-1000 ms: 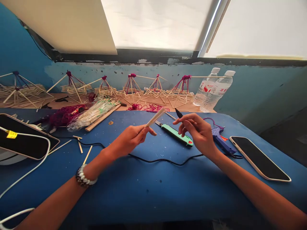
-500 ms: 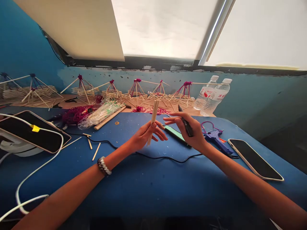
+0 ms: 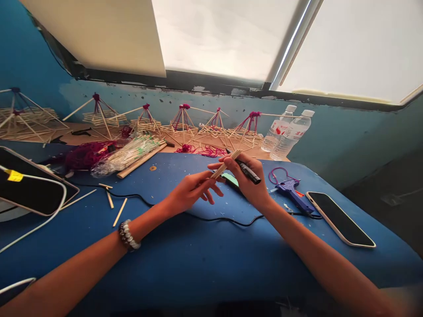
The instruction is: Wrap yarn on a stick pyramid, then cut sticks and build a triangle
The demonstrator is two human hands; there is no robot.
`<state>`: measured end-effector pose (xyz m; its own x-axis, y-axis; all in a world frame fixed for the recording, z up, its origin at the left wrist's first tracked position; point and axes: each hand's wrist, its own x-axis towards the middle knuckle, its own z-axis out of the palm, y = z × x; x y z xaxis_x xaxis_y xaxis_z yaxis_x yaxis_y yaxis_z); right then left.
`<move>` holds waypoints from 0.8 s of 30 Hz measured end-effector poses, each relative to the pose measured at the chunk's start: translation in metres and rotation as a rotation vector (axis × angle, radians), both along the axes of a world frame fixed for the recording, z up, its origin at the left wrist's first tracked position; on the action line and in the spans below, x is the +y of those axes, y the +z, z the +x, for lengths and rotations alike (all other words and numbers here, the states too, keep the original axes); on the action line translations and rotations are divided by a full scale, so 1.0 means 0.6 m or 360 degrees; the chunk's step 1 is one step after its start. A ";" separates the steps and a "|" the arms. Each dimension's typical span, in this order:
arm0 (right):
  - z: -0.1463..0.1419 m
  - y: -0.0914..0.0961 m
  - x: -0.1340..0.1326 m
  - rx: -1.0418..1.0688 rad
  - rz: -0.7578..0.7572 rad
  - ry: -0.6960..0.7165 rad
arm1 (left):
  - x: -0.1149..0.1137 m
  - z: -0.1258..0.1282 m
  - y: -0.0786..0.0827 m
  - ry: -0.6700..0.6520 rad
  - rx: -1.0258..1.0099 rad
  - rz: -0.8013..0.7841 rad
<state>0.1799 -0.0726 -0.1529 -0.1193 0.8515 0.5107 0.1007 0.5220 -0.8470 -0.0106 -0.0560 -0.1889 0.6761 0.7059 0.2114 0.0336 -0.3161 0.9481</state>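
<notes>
A small bundle of thin wooden sticks (image 3: pixel 226 164) is tilted up to the right between my two hands, above the blue table. My left hand (image 3: pixel 193 190) pinches the lower end of the bundle, its other fingers loosely spread. At the upper end, the thumb and fingers of my right hand (image 3: pixel 249 178) close on the sticks. A black marker (image 3: pixel 247 171) also lies in my right hand, held across the fingers with its thick end to the lower right. Under the hands, partly hidden, is a flat pale-green and black object (image 3: pixel 230 178).
A blue glue gun (image 3: pixel 292 193) and a phone (image 3: pixel 342 219) lie on the right. Bagged sticks (image 3: pixel 132 154) and magenta yarn (image 3: pixel 87 155) lie back left. Stick frames (image 3: pixel 183 121) and water bottles (image 3: pixel 292 134) line the wall. A black cable (image 3: pixel 228 219) crosses the table (image 3: pixel 198 264).
The stick bundle has gone from nearly upright to tilted right. My right hand has moved left and taken hold of its upper end, still keeping the marker. The view has shifted slightly.
</notes>
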 end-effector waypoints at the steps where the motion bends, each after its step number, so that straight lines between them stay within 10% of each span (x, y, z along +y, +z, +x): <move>1: 0.001 -0.006 0.001 0.0065 -0.0033 0.0001 | 0.000 -0.003 0.003 0.0042 0.0020 0.0002; 16: 0.052 -0.023 0.038 -0.0038 -0.0308 0.0199 | 0.028 -0.053 0.039 -0.0068 0.0455 -0.0292; 24: 0.041 0.013 0.044 0.0169 0.0091 -0.0141 | 0.012 -0.006 0.023 -0.0013 -0.0098 -0.0205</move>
<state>0.2048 -0.0459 -0.1452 0.0123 0.8256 0.5641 0.0602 0.5625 -0.8246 -0.0142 -0.0485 -0.1748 0.6705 0.7243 0.1606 -0.0283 -0.1914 0.9811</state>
